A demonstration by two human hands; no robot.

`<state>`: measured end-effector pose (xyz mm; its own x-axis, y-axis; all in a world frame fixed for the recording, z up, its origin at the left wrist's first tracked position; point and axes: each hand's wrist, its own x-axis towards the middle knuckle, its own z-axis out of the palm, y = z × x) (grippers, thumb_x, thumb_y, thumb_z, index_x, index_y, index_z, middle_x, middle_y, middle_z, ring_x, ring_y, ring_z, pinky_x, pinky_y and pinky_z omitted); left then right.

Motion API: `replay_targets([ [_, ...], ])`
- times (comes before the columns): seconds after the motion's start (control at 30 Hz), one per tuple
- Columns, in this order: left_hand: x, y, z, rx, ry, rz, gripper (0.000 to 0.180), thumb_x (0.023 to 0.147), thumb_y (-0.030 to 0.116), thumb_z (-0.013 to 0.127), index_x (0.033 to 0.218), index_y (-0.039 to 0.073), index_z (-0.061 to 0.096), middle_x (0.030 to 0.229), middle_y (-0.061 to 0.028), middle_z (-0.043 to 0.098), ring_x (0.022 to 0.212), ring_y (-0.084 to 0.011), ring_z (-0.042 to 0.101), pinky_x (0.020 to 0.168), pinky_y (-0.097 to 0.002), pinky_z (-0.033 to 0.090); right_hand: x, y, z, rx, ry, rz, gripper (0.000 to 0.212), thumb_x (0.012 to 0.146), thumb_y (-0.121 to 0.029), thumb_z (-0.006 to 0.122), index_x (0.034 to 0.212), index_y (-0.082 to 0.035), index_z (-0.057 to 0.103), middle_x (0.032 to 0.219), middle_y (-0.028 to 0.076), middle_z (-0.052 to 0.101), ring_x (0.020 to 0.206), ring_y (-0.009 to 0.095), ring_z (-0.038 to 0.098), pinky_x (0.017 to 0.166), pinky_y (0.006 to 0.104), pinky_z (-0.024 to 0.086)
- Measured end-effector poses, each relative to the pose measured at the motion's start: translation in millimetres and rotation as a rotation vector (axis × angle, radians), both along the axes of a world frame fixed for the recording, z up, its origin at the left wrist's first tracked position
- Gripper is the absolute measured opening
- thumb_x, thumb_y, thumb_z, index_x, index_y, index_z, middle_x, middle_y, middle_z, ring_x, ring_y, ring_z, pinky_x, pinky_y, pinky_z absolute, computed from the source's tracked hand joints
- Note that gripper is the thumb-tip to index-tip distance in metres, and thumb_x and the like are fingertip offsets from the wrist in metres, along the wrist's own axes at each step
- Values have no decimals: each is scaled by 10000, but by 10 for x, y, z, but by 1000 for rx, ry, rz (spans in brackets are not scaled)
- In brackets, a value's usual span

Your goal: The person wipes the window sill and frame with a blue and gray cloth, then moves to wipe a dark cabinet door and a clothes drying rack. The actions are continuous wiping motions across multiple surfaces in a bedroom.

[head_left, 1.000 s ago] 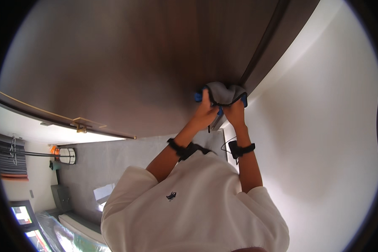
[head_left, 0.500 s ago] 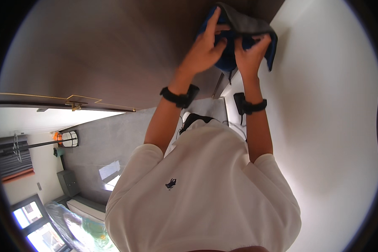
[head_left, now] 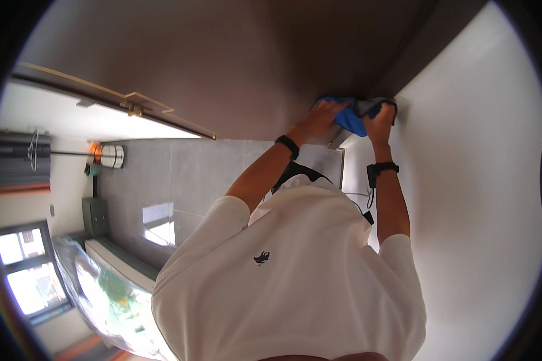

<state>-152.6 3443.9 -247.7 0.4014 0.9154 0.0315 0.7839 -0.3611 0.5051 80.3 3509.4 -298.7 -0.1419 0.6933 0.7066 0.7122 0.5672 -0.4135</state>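
A cloth (head_left: 350,122), blue on one face and grey on the other, lies bunched against the lower part of a dark brown panel (head_left: 235,72), close to the white wall. My left hand (head_left: 321,118) is on the cloth's left part, its fingers bent over the blue side and slightly blurred. At the other end, my right hand (head_left: 379,125) grips the grey, dark-edged part, thumb and fingers closed round it. Folds hide some of the fingertips. Each wrist wears a black band.
A white wall (head_left: 464,180) rises close on my right. Brass-coloured trim with a handle (head_left: 136,108) runs along the panel's edge. Grey tiled floor (head_left: 186,168) lies below. Farther left are a dark grey cabinet (head_left: 95,215), plastic-wrapped furniture (head_left: 117,301) and a window (head_left: 33,265).
Both hands have come down toward me and a little right with the cloth. It was spread and folded over the fingers before; now it is bunched at the panel's lower part.
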Motion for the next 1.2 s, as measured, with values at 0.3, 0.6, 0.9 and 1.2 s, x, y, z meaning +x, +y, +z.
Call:
replay_targets([
  [0.3,409,232,1811,972,-314,232,653,775,161,737,1408,203,583,1193,-131,571,1137,-330,507,1005,-465,411,-216,375,2284,521,203,-74,795,814,-218,853,1371,58,357,1269,234,444,1212,394,457,1010,512,382],
  [0.6,-842,156,1660,976,-115,615,606,853,428,648,1387,144,602,1385,-165,571,1264,-351,525,1119,-605,276,-1599,622,2476,800,52,243,964,838,-490,769,1509,16,298,1556,244,359,1472,427,316,1195,608,181],
  [0.9,-790,-322,-136,490,65,748,674,892,403,610,1397,-33,515,1484,-294,456,1396,-479,389,1196,-660,155,-2566,98,1184,613,-611,367,420,914,-328,624,1307,-182,655,1449,60,583,1329,272,558,993,524,463],
  [1.2,-1531,-571,-1657,-113,-129,755,619,926,404,600,1380,-13,546,1325,-358,541,1240,-522,503,1052,-561,443,-3212,-151,-104,-351,-824,1067,311,972,-135,531,1239,-15,638,1286,255,625,1204,409,577,1055,485,442],
])
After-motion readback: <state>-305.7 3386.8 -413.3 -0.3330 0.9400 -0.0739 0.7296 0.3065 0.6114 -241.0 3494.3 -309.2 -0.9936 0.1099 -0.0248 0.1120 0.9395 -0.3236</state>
